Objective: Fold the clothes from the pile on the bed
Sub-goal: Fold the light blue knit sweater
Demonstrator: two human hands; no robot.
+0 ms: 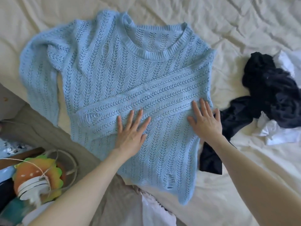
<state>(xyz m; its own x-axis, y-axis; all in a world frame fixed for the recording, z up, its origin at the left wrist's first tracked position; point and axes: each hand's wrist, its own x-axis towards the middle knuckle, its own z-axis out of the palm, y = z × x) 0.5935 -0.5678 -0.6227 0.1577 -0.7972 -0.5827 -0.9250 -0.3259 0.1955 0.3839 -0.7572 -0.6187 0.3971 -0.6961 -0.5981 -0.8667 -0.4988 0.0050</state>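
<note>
**Blue sweater spread flat, both hands pressing on it**

The bed (pixel 211 22), covered in a wrinkled cream sheet, fills most of the view. On it, at the centre, lies a light blue open-knit sweater (pixel 114 75), front up, with its neckline toward twelve o'clock and its hem toward six. The sleeve (pixel 146 97) on the three o'clock side is folded across the chest, running diagonally down toward eight o'clock; the other sleeve (pixel 37 70) lies loose at nine o'clock, curving down beside the body of the sweater.

At three o'clock sits the pile: dark clothes (pixel 268 88) tangled with white clothes (pixel 276 132), a dark strip of it touching the sweater's edge.

At seven o'clock, off the bed, is a blurred jumble with an orange and green toy (pixel 37 175) and white cord (pixel 68 160).

The left hand (pixel 130 132) rests flat on the folded sleeve, fingers straight and spread apart. The right hand (pixel 205 121) presses flat at the sweater's three o'clock edge, fingers straight and slightly apart, holding nothing.
</note>
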